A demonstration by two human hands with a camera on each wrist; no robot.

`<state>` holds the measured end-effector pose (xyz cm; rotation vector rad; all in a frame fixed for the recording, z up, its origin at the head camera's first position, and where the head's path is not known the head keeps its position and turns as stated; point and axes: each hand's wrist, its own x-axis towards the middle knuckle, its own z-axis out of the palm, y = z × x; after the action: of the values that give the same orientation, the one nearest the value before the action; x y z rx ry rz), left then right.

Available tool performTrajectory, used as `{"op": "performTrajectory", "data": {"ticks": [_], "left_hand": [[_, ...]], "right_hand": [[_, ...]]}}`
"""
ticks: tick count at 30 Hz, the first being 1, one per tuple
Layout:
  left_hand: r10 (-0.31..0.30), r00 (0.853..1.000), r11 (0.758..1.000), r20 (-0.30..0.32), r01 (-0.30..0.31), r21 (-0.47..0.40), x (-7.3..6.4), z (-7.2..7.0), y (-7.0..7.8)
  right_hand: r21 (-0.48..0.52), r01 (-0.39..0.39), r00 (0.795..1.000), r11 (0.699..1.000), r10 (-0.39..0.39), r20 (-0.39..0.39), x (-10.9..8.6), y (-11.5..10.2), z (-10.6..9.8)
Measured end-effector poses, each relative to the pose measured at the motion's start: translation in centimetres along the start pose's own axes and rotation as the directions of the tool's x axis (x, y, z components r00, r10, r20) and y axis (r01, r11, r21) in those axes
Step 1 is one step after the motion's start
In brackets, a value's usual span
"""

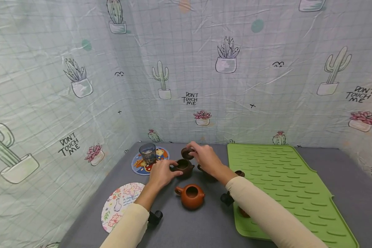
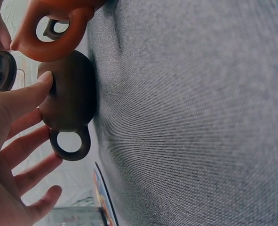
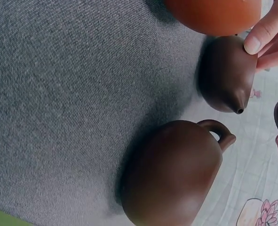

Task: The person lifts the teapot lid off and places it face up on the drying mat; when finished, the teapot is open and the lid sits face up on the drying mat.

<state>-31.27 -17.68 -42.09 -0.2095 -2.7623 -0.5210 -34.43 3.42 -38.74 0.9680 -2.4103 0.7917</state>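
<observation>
My left hand [image 1: 162, 174] grips a small dark brown teapot [image 1: 185, 172] near its rim, thumb on the near side and fingers by the loop handle. The pot stands upright with its opening uncovered and its spout to the right. Up and just behind that opening, my right hand [image 1: 206, 158] pinches a round dark lid [image 1: 187, 153], held tilted. The lid [image 2: 2, 71] also shows at the edge of the left wrist view. A second brown teapot [image 3: 174, 172] stands to the right, mostly hidden by my right hand in the head view. Nearer me sits a lidless orange clay teapot [image 1: 192, 198].
At back left a bluish glass [image 1: 147, 154] stands on a colourful round mat [image 1: 137, 168]. A floral round mat [image 1: 111, 208] lies front left. A ridged green mat [image 1: 285, 186] covers the right, with a small brown cup [image 1: 239, 173] by its left edge.
</observation>
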Motion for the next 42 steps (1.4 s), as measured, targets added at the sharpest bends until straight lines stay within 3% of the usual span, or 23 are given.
{"op": "performTrajectory", "data": {"ticks": [10,16,32,42], "left_hand": [[-0.011,1.000,1.000,0.020,0.011,-0.005,0.1,0.0,0.1],[-0.021,0.999,1.000,0.028,0.021,0.008,0.2,-0.3,0.3],[-0.027,0.998,0.999,0.061,0.028,-0.017,0.9,-0.4,0.0],[-0.044,0.995,0.999,0.090,0.045,-0.009,0.9,-0.7,0.3]], "right_hand": [[0.020,0.049,0.999,0.999,-0.049,0.019,-0.1,0.2,0.1],[0.035,0.087,0.996,0.996,-0.086,-0.029,0.1,0.0,-0.2],[0.134,0.024,0.999,0.991,-0.018,-0.045,0.4,0.1,-1.7],[0.162,0.027,0.999,0.986,-0.018,-0.051,0.1,0.1,-2.9]]}}
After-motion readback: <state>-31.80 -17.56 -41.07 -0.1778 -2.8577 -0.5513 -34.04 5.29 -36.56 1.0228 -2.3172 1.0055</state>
